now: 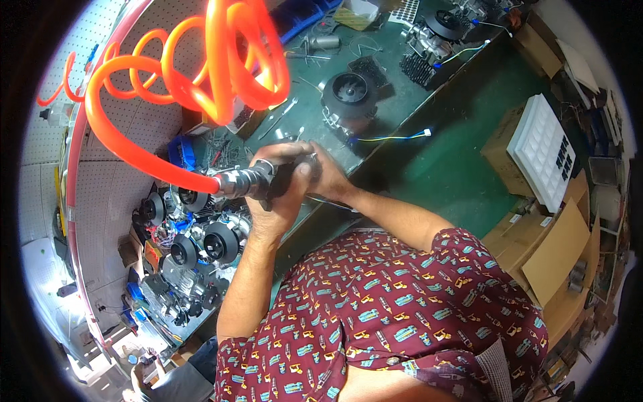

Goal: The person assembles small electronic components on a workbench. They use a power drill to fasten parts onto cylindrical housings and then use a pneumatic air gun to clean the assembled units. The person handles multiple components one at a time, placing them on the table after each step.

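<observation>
In the head view, the left hand (287, 201) is wrapped around a dark air tool (276, 182), its fingers clamped on the body and its thumb laid over the near side. The tool sits inside that grip, above the near side of the green bench (305, 124). Its rear end sticks out to the left, where a metal fitting (244, 182) joins it to an orange coiled hose (147, 161). The right hand (328, 175) is curled in against the left hand, at the tool's other end; what its fingers close on is hidden, so I cannot tell whether they grip anything.

The bench edge runs slantwise from beside the wrists to the upper right, with the green floor (442, 161) beyond it. Just past the hands stands a motor with a black fan (349, 90), and its cable with a white plug (427, 132) reaches out over the edge. Two wrenches (278, 118) lie between that motor and the hose. More motors (221, 242) crowd the bench left of the left forearm, and the hose loops hang above the bench's left part.

At the right, cardboard boxes (522, 241) carry small pale labels, too small to read. A white tray (542, 151) leaning there shows dark marks whose nature I cannot tell.
</observation>
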Available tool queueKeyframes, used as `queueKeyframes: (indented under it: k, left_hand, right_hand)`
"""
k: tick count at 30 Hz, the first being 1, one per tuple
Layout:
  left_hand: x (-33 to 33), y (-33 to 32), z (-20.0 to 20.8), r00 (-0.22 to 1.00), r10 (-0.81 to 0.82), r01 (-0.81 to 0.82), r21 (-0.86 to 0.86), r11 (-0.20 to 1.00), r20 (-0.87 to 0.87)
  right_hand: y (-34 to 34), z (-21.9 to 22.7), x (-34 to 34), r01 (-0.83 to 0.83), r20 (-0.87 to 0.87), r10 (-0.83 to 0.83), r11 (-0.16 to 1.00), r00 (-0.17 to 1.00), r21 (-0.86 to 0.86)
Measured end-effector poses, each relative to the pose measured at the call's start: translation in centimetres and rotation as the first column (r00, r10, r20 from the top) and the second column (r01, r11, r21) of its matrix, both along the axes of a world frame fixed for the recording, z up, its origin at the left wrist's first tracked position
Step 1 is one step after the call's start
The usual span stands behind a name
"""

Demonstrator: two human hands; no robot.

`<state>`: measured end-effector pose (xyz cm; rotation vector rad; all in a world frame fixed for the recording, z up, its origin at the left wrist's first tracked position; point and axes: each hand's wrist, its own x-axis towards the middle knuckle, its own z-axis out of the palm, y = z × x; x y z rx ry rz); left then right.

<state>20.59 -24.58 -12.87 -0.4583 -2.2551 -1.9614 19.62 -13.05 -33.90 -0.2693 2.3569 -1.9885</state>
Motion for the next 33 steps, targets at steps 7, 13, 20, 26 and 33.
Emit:
queueKeyframes:
  k: [7,13,20,26,33]
  left_hand:
    - [-1.0,-0.4,-1.8,0.998,-0.028,0.027,-0.025,0.999,-0.063]
    - [-1.4,-0.3,-2.2,0.996,-0.047,0.042,-0.068,0.997,-0.076]
    - [-0.8,1.6,-0.3,0.998,-0.067,0.066,0.014,0.998,0.017]
    - [-0.7,2.3,1.0,0.992,0.061,-0.065,-0.035,0.997,-0.111]
    - [0.6,-3.8,8.6,0.994,0.077,-0.097,0.332,0.938,0.072]
  right_hand:
    - [0.4,0.6,0.4,0.012,0.054,-0.014,0.999,0.998,0.036]
    - [0.5,-0.1,0.5,-0.002,0.074,0.0,1.0,0.997,0.026]
    - [0.3,2.0,-0.9,-0.122,-0.01,0.122,0.992,0.992,-0.018]
    - [1.9,6.7,-1.0,-0.237,-0.17,0.276,0.947,0.946,0.217]
    - [0.5,7.3,-1.4,-0.141,-0.152,0.144,0.99,0.978,0.027]
